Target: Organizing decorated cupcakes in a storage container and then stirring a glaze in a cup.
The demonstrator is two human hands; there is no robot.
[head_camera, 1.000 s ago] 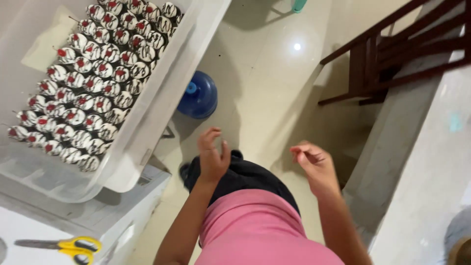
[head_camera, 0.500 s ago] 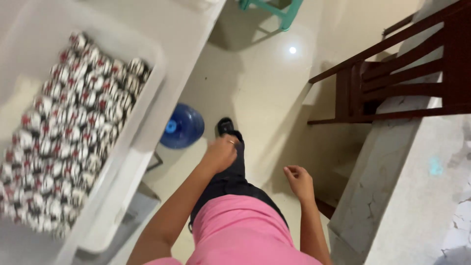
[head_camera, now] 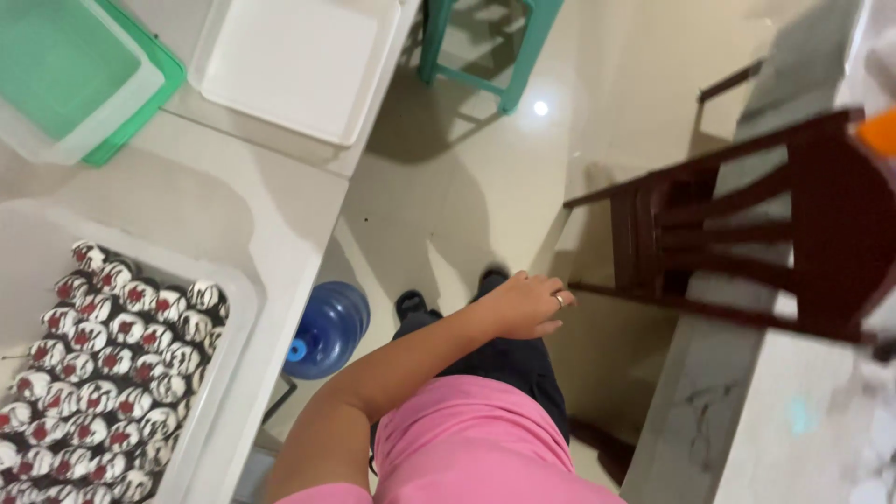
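Bright indoor light, floor (head_camera: 467,187) glare (small spot) — blurred edges

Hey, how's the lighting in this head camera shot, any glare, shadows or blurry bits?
Head view: soft indoor light; a small bright glare spot on the glossy beige floor tiles; broad soft shadows under the teal stool; the dark wooden chair and grey-white marbled counter smear at right; left hand fairly sharp.

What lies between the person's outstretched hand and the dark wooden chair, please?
In the head view, only bare pale floor tiles separate the left hand from the dark wooden chair; its fingers hold nothing.
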